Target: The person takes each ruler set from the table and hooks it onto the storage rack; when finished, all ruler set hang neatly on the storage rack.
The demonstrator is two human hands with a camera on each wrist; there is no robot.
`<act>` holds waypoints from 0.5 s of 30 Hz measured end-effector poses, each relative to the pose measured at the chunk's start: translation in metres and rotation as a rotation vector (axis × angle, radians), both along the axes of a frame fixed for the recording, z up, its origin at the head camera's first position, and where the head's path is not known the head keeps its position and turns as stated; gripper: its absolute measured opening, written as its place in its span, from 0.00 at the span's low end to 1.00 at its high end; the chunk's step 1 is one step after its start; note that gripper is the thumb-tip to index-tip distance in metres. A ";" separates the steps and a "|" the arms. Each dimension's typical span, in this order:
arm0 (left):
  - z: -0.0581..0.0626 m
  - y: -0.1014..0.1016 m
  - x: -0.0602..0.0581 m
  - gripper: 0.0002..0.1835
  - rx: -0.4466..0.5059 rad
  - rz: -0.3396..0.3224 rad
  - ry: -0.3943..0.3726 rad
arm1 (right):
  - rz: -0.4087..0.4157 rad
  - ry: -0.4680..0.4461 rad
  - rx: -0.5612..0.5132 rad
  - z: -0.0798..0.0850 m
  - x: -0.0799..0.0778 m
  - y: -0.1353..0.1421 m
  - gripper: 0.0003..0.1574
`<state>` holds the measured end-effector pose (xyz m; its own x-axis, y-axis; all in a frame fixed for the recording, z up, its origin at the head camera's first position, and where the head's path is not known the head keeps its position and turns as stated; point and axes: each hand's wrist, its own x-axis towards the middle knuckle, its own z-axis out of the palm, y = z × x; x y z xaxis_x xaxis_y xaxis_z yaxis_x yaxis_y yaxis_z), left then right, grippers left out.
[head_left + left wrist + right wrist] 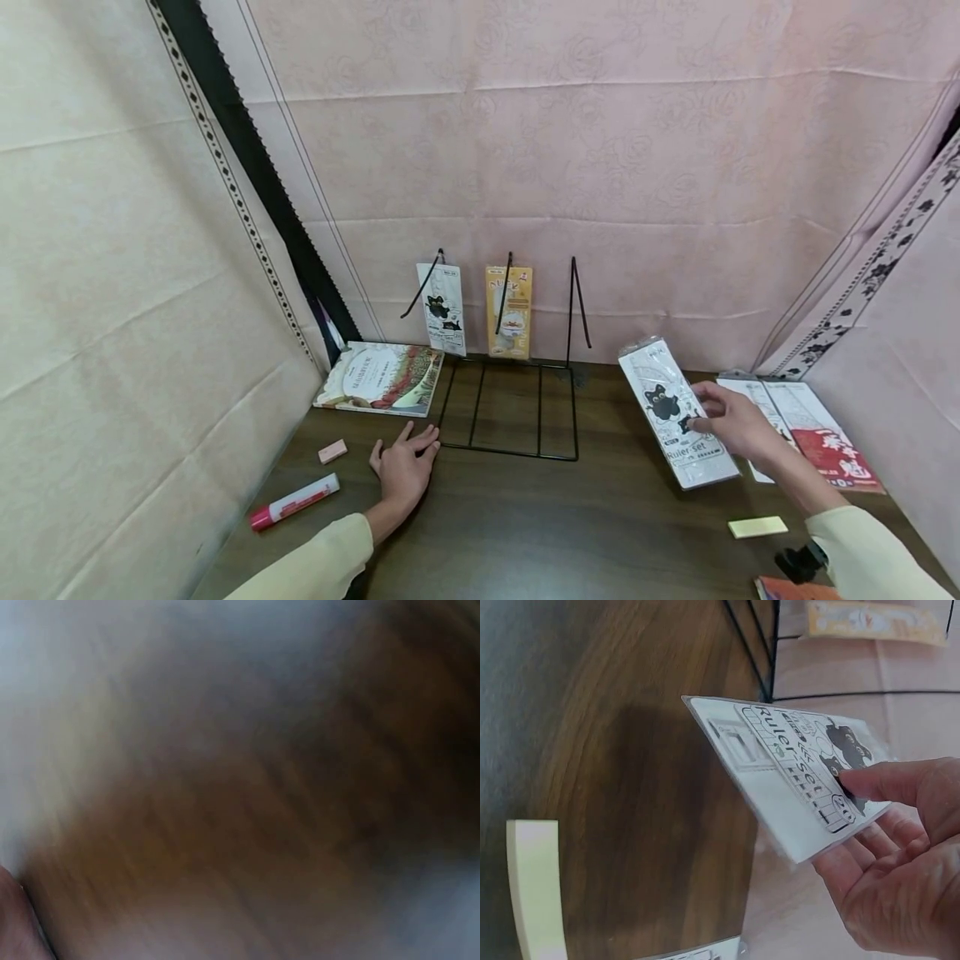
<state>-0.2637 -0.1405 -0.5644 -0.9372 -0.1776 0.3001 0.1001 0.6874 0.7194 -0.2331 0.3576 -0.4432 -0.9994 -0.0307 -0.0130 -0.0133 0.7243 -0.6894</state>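
Three hooks (582,302); two hung packets (444,315)

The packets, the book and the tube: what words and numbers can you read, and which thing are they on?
"Ruler set": on the held packet, in the right hand.
"20", probably: same packet.
Too small or blurred to read: the hanging white packet, yellow packet, book, tube, half-red packet and the packet beside it.

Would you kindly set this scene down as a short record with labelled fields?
Right hand: grips a white ruler-set packet
Left hand: by the near left corner of the black wire rack; contact unclear
Left hook: hung with a white packet
Middle hook: hung with a yellow packet
Right hook: bare
Table, left: booklet, pink block, red-and-white tube
Table, right: red-and-white packet, pale yellow block
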 end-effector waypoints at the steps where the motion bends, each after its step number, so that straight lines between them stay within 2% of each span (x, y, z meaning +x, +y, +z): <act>1: 0.000 0.000 0.000 0.14 -0.002 0.001 0.000 | 0.001 0.013 0.006 0.002 0.002 -0.002 0.30; 6: -0.001 0.002 -0.001 0.14 -0.003 -0.002 0.005 | 0.034 0.092 0.004 0.012 0.013 -0.010 0.26; 15: -0.002 0.000 0.000 0.14 0.006 -0.001 0.016 | 0.095 0.144 0.014 0.017 0.027 -0.023 0.22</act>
